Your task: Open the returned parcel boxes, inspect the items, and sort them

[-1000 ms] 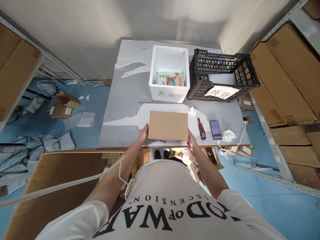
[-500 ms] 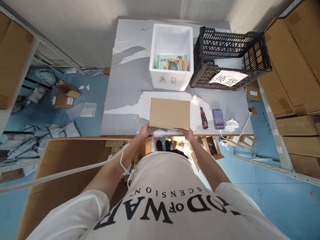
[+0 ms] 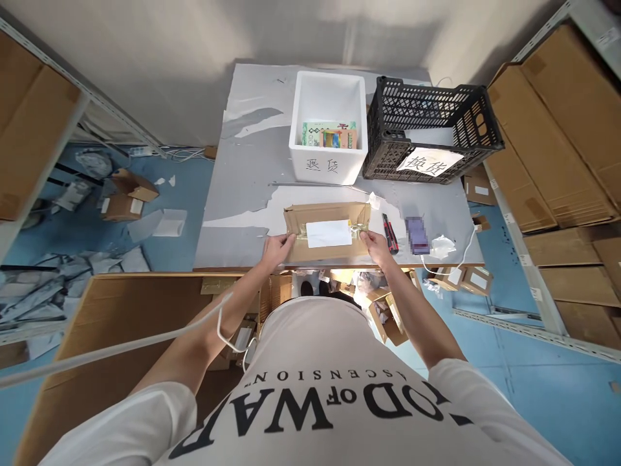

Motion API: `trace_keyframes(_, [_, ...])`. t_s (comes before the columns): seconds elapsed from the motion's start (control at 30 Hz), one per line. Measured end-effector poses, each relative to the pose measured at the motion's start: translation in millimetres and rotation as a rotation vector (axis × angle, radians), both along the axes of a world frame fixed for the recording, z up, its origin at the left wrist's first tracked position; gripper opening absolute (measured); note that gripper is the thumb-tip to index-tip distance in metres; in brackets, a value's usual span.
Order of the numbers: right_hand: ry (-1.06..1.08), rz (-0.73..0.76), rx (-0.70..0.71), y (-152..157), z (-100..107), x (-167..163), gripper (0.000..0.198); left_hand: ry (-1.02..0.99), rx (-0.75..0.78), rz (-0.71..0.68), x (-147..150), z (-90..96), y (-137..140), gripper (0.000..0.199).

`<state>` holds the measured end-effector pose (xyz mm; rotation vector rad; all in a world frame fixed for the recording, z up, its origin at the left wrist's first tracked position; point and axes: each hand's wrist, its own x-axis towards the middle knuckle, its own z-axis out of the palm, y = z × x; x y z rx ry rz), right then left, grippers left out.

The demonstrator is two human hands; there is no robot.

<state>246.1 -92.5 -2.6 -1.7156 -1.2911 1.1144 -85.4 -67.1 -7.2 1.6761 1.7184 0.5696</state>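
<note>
A flat brown cardboard box (image 3: 301, 252) lies at the front edge of the table, its side with a white label (image 3: 330, 233) facing up. Clear tape crosses it on both sides of the label. My left hand (image 3: 278, 250) grips the box's left end, thumb on top. At the opposite end my right hand (image 3: 376, 246) pinches the edge in the same way. Fingers under the cardboard are hidden. Just right of my right hand lies a red and black utility knife (image 3: 390, 233).
Behind the box stand a white foam bin (image 3: 327, 167) with colourful booklets inside and a black plastic crate (image 3: 388, 162) with a paper sign. A phone (image 3: 417, 235) and crumpled paper (image 3: 443, 246) lie at the right. A large open carton (image 3: 145, 323) sits below the table's left front.
The box has been turned over: its plain brown face was up, and now the labelled, taped side shows. Both hands have moved up onto its ends. The camera view has tilted slightly.
</note>
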Motion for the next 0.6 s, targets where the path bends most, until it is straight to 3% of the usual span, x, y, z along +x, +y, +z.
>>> trace_keyframes(0.1, [-0.130, 0.000, -0.083, 9, 3, -2, 0.052, 0.069, -0.038, 0.066, 6, 11.0, 10, 0.057])
trace_keyframes(0.27, [-0.142, -0.039, -0.197, 17, -3, -4, 0.057, 0.096, -0.121, 0.079, 10, 9.2, 30, 0.057])
trace_keyframes(0.6, [-0.091, -0.050, -0.224, 20, -13, 0, 0.058, 0.001, -0.175, 0.118, 7, -0.6, 35, 0.054])
